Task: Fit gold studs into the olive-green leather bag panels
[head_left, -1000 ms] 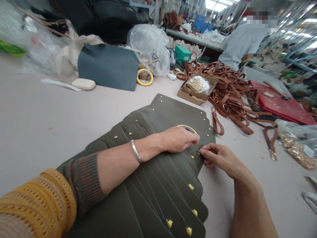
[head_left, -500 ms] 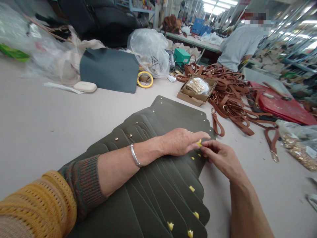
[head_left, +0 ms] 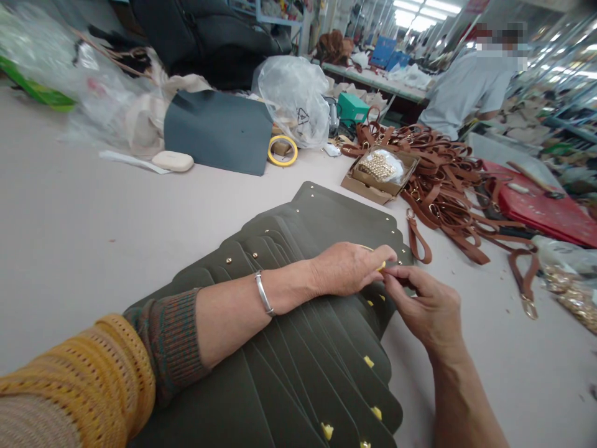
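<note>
A fanned stack of dark green leather panels [head_left: 326,211] with gold studs lies on the table in front of me. Small yellow tape tabs [head_left: 368,361] stick to several panels near their right edges. My left hand [head_left: 347,267] rests on the stack, its fingers closed around a yellow tape roll that is mostly hidden. My right hand [head_left: 424,305] sits just to its right, fingers pinched at the yellow tape end between the two hands.
A cardboard box of gold hardware [head_left: 380,168] and a heap of brown leather straps [head_left: 443,180] lie to the right. A grey panel [head_left: 217,130], yellow tape ring [head_left: 282,151], plastic bags [head_left: 293,96] and a person [head_left: 466,93] are at the back. A red sheet [head_left: 545,211] lies far right.
My left hand slid forward over the tape ring and closed on it. My right hand rose from the panel edge to pinch the tape at my left fingertips.
</note>
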`<action>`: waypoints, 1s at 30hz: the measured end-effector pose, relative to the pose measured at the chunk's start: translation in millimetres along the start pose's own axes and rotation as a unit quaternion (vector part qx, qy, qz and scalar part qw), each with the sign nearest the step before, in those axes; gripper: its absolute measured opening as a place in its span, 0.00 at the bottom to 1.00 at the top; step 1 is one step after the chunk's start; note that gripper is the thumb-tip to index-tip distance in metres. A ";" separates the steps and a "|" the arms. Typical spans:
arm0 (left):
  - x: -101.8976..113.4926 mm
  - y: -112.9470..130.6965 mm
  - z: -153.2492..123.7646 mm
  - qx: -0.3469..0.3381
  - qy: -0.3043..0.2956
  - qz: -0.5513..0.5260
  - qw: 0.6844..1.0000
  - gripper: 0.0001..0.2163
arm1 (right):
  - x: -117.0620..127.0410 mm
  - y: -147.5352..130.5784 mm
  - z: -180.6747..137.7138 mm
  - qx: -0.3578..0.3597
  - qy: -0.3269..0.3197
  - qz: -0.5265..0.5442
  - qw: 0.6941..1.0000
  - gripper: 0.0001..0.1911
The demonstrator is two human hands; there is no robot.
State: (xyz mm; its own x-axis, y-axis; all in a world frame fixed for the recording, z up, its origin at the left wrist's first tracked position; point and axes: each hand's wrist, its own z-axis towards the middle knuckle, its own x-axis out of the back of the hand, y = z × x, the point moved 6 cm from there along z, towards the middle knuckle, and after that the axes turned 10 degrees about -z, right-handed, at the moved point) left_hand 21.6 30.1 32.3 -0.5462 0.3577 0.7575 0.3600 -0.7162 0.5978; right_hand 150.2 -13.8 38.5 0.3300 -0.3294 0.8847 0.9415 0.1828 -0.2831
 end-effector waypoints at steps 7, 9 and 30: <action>1.0 -7.3 3.0 -0.001 0.012 -0.010 1.000 0.06 | 1.2 -5.6 -4.4 -0.015 0.050 -0.043 0.998 0.06; 1.7 -6.2 3.2 -0.008 0.017 0.001 1.000 0.06 | -0.6 -2.4 -4.1 -0.065 0.042 -0.001 0.997 0.07; -13.1 -9.0 1.2 -0.016 -0.083 0.138 0.987 0.08 | -29.1 85.2 -27.5 -0.338 -0.243 0.276 0.866 0.25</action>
State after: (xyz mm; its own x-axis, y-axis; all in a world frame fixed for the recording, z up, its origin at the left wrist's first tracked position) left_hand 26.4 32.5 17.2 -0.2977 0.2370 0.9248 0.4531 -0.8176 0.3554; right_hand 222.7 -14.1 -21.5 0.8300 0.0935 0.5499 0.5280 -0.4493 -0.7206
